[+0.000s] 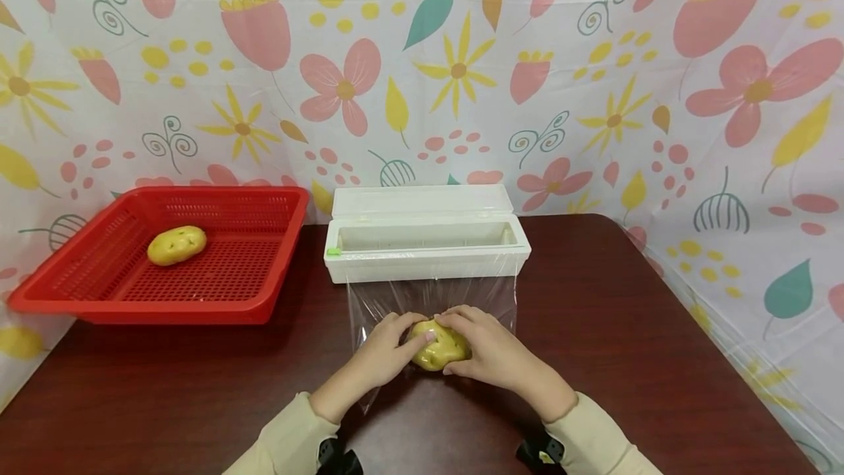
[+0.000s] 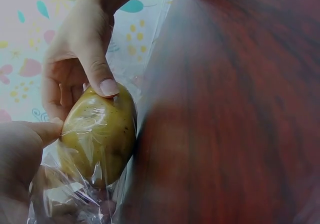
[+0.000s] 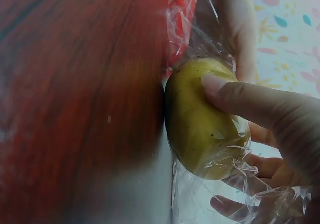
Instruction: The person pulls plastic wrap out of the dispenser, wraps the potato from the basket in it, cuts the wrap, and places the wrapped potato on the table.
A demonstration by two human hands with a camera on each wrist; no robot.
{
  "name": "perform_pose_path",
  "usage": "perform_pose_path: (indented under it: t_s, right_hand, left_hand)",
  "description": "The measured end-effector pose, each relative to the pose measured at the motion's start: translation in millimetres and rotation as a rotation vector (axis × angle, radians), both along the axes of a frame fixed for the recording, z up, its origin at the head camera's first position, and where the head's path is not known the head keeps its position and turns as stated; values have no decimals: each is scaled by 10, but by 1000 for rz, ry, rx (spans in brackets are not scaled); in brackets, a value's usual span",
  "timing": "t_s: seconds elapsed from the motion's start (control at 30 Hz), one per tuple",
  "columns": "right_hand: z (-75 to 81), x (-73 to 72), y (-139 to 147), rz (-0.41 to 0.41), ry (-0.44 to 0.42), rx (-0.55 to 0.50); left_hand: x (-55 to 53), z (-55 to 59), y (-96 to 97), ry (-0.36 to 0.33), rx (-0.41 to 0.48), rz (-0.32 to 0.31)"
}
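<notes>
A yellow potato [image 1: 440,347] is held low over the dark table by both hands, with clear plastic film around it. My left hand [image 1: 385,347] grips its left side, thumb lying across the top. From the right, my right hand [image 1: 491,350] curls round it, thumb at the near side. The film [image 1: 369,306] runs from the potato back to a white cling film dispenser [image 1: 428,267], whose lid stands open. In the left wrist view the potato [image 2: 100,129] shows wrinkled, shiny film over its skin. Loose film [image 3: 192,194] bunches below it in the right wrist view.
A red plastic basket [image 1: 184,308] stands at the back left, with another potato [image 1: 176,245] in it. A green slider [image 1: 333,251] sits at the dispenser's left end. A flower-print cloth [image 1: 409,72] hangs behind the dark wooden table [image 1: 613,343] and along its right edge.
</notes>
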State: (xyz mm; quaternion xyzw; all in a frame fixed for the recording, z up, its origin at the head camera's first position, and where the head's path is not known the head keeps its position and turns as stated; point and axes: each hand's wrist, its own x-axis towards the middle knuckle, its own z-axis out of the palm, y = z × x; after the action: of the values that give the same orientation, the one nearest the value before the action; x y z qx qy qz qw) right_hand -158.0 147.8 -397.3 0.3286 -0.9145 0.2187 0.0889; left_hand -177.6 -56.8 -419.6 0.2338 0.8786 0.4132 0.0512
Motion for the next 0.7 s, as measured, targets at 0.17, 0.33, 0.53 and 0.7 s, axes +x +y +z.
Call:
perform_pose_path:
  t_s: [0.17, 0.33, 0.53, 0.7]
  right_hand:
    - [8, -12, 6, 4, -11, -23]
    - [7, -32, 1, 4, -29, -49]
    - [0, -65, 2, -6, -64, -53]
    - [-9, -100, 57, -12, -136, -72]
  left_hand:
    - [-26, 1, 5, 1, -6, -1]
    - [-47, 8, -5, 12, -4, -4]
    - [-7, 70, -55, 97, -16, 54]
    - [8, 140, -61, 262, -66, -60]
